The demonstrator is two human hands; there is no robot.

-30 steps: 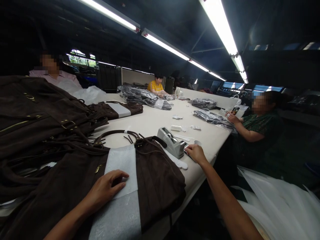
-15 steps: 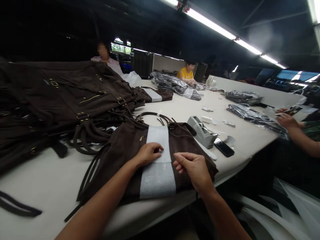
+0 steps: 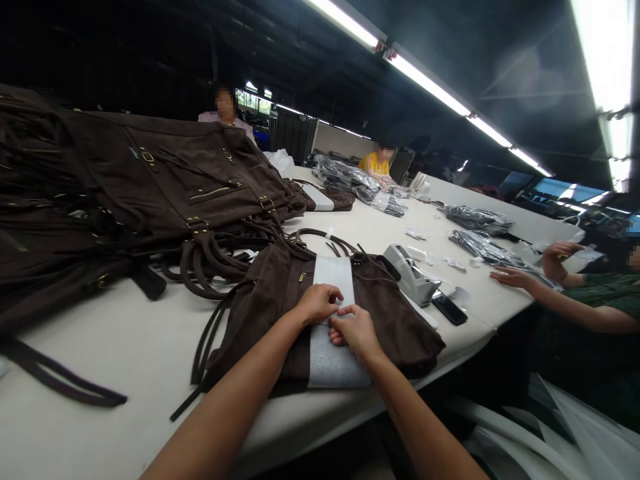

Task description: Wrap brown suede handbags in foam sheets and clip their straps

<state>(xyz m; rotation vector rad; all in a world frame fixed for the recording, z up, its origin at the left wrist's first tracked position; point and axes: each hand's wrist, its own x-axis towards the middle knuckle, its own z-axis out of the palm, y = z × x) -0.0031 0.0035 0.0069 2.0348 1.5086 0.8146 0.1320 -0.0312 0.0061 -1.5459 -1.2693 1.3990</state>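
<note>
A dark brown handbag (image 3: 395, 320) lies flat before me at the table's front edge, with a white wrapping band (image 3: 333, 367) around its middle. My left hand (image 3: 320, 302) rests on the band, its fingers curled in toward the thumb. From the right, my right hand (image 3: 355, 331) meets it at the band's overlap, thumb and forefinger pinched and the other fingers folded. The fingertips of both hands nearly touch. Whatever lies between them is too small or hidden to make out. The bag's handles (image 3: 313, 232) point away from me.
Brown handbags (image 3: 170, 173) are heaped at the left. A tape dispenser (image 3: 407, 273) and a phone (image 3: 449, 308) lie right of the bag. Bags in clear plastic (image 3: 360, 183) lie farther back. A co-worker's hands (image 3: 515, 277) are at the right edge; two people sit beyond the table.
My right hand has moved left onto the band, up to my left hand. The view has shifted slightly. The co-worker's hands at the right have moved apart, one reaching over the table.
</note>
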